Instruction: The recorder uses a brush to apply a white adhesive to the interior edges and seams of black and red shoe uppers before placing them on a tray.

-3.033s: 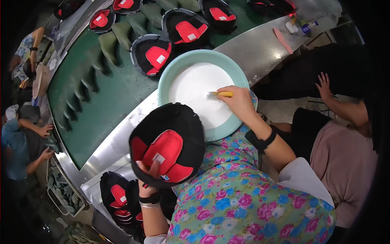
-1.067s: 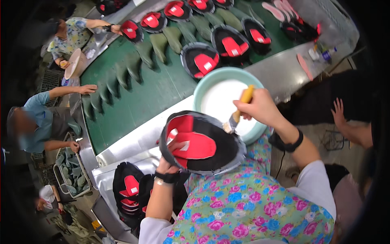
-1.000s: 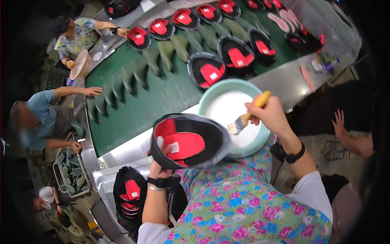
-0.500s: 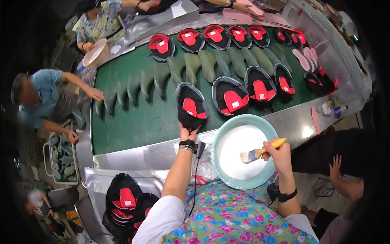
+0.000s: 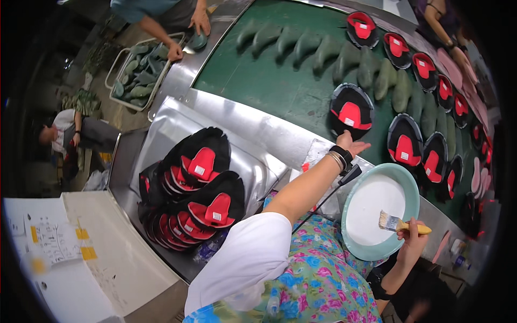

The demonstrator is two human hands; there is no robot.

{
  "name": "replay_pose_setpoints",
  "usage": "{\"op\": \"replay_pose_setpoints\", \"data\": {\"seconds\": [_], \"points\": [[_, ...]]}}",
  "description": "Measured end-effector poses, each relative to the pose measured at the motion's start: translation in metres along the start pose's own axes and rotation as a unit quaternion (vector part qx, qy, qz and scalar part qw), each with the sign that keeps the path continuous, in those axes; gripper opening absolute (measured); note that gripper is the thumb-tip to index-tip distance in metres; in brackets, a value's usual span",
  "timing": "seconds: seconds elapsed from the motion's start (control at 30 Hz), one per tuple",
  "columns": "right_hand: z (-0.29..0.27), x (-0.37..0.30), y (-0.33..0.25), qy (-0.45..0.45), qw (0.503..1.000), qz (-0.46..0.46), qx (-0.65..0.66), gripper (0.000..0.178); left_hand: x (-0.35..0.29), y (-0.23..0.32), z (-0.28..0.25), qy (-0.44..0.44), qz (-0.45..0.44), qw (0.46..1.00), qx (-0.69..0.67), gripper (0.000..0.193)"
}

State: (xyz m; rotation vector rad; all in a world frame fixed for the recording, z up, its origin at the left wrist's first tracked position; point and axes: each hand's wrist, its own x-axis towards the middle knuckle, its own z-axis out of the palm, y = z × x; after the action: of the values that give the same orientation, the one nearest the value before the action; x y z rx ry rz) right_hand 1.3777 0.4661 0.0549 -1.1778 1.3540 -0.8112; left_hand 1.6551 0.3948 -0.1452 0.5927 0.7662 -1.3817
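Observation:
My left hand (image 5: 353, 145) is palm up with its fingers stretched out, just below a black shoe upper (image 5: 351, 110) with a red tongue, which lies on the green conveyor surface. Nothing is gripped in that hand. In my right hand (image 5: 412, 243) is a paintbrush (image 5: 397, 224) with a yellow handle. Its bristles hang over a pale green basin (image 5: 412, 191) that holds white liquid (image 5: 371, 207). Further black and red uppers (image 5: 405, 142) lie to the right of the first one.
Stacked uppers (image 5: 207, 185) fill a metal tray (image 5: 167, 126) at my left. Dark green shoe lasts (image 5: 366, 67) run in a row across the belt (image 5: 242, 78). A co-worker's hand (image 5: 200, 22) is near a basket (image 5: 113, 89) of lasts. A black cable plug (image 5: 351, 173) sits beside the basin.
The view has swung left, bringing the tray of uppers further in. My left hand has let go of the near upper and opened. The brush is still in my right hand over the basin.

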Motion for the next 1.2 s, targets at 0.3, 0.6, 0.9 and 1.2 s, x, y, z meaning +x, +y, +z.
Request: {"op": "replay_pose_setpoints", "data": {"seconds": [0.3, 0.6, 0.9, 1.2], "points": [[-0.006, -0.004, -0.009, 0.006, 0.995, -0.102, 0.005, 0.021, -0.222, 0.303, -0.168, 0.366, 0.403, 0.193, 0.817, 0.04], [0.054, -0.008, -0.029, -0.091, 0.987, -0.114, -0.06, 0.014, -0.31, 0.342, -0.239, 0.424, 0.363, 0.285, 0.78, 0.045], [0.145, -0.041, -0.046, -0.145, 0.853, -0.455, -0.212, 0.042, -0.275, 0.141, -0.026, 0.053, 0.518, 0.409, 0.749, 0.056], [0.138, -0.044, -0.049, -0.326, 0.82, -0.427, -0.197, 0.033, -0.305, 0.109, -0.068, -0.191, 0.373, 0.679, 0.603, 0.045]]}}
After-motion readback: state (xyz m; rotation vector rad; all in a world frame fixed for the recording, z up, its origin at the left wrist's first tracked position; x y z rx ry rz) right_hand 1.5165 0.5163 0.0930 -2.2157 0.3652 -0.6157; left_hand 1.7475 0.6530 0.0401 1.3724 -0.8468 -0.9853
